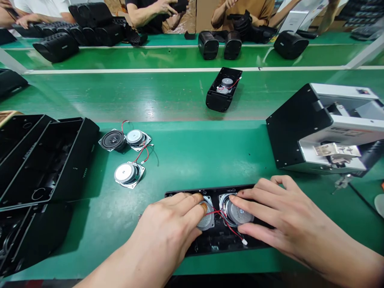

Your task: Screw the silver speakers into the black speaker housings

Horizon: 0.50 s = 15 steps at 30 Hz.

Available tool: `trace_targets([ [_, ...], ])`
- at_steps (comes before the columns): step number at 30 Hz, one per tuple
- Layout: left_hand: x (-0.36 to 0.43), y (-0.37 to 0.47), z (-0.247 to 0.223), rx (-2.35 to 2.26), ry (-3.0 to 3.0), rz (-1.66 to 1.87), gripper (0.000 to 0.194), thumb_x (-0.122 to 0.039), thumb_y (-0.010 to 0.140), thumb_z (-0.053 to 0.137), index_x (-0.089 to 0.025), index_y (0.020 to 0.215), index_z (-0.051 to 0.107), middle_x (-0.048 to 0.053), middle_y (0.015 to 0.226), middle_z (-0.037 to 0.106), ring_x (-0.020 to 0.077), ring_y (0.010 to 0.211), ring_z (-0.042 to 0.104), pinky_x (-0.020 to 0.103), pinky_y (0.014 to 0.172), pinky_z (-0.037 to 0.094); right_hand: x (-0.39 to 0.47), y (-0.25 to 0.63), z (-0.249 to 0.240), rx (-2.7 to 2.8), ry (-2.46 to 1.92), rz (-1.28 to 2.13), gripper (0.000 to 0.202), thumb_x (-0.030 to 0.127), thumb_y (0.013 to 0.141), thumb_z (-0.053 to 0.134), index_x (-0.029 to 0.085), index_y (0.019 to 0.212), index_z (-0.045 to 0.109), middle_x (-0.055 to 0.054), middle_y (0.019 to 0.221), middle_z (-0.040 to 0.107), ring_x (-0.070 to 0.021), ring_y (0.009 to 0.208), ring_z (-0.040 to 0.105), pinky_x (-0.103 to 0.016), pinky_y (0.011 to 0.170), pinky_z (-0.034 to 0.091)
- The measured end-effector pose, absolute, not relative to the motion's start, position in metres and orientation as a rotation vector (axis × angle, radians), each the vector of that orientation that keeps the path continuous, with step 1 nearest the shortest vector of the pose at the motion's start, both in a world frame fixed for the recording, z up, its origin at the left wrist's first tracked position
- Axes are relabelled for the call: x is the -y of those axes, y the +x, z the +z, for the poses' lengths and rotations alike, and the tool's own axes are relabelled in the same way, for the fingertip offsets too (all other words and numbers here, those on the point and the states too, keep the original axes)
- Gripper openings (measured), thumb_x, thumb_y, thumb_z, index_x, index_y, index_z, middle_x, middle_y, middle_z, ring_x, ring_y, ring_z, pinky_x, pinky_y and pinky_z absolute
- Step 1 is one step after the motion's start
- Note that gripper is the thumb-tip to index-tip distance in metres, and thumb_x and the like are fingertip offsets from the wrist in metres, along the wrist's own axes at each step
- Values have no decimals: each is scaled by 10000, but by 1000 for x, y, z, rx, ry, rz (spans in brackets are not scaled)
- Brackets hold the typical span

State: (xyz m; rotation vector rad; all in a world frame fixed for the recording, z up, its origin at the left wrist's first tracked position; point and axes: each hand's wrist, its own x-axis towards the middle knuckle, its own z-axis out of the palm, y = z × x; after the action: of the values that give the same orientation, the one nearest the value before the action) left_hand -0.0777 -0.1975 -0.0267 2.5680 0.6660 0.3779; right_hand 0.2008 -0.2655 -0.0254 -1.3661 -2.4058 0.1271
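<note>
Loose speaker drivers [124, 173] lie left of the black panel [220, 245] on the green worktop [186, 160]; a bench machine [289, 134], cut off by the frame, stands right. On the panel, the right hand [282, 218] grasps the right driver [240, 214] between thumb and fingers; the left hand [169, 220] partly hides the left driver [207, 222], its grip indeterminable. Cropped co-workers [142, 20] occupy the far side.

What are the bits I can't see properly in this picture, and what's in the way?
All in the head view:
- Left part of the left speaker driver: covered by the left hand.
- Right end of the black panel: hidden under the right hand.
- Lettering on the bench machine: too blurred to read.
- Rest of the white round thing: cut off by the right edge.
</note>
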Motion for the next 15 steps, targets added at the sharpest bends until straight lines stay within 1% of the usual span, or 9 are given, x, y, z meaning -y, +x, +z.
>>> trace_targets([
  [5,197,-77,-26,-685,2570,373,235,-95,928,705,-193,1130,637,36,1195,760,254,1006,748,405,864,660,267,204,-29,2436,-1382,86,374,470,1136,412,247,1241,692,6,1146,704,-199,954,571,-427,862,319],
  [8,197,-78,-27,-694,2572,351,277,-78,902,723,-192,1139,637,49,1232,747,263,1028,740,418,876,663,264,200,-31,2431,-1399,58,399,518,1122,411,260,1239,693,18,1155,711,-201,954,582,-445,875,319],
  [11,198,-84,-23,-689,2560,250,321,-136,942,712,-220,1238,620,60,1347,702,262,1133,717,420,943,652,264,195,-28,2414,-1380,9,439,559,1113,402,250,1207,697,17,1168,717,-196,954,602,-459,900,323],
  [13,198,-91,-14,-692,2573,198,342,-212,1007,651,-250,1341,589,53,1439,656,244,1206,697,399,998,635,272,202,-23,2396,-1341,2,382,506,1127,433,236,1240,679,3,1211,711,-193,981,621,-463,937,338],
  [15,198,-99,-3,-693,2623,254,338,-263,1071,547,-272,1409,562,32,1479,636,211,1246,685,344,1027,617,286,227,-17,2325,-1369,3,319,424,1127,483,241,1339,637,-27,1272,693,-213,1058,636,-473,1001,363],
])
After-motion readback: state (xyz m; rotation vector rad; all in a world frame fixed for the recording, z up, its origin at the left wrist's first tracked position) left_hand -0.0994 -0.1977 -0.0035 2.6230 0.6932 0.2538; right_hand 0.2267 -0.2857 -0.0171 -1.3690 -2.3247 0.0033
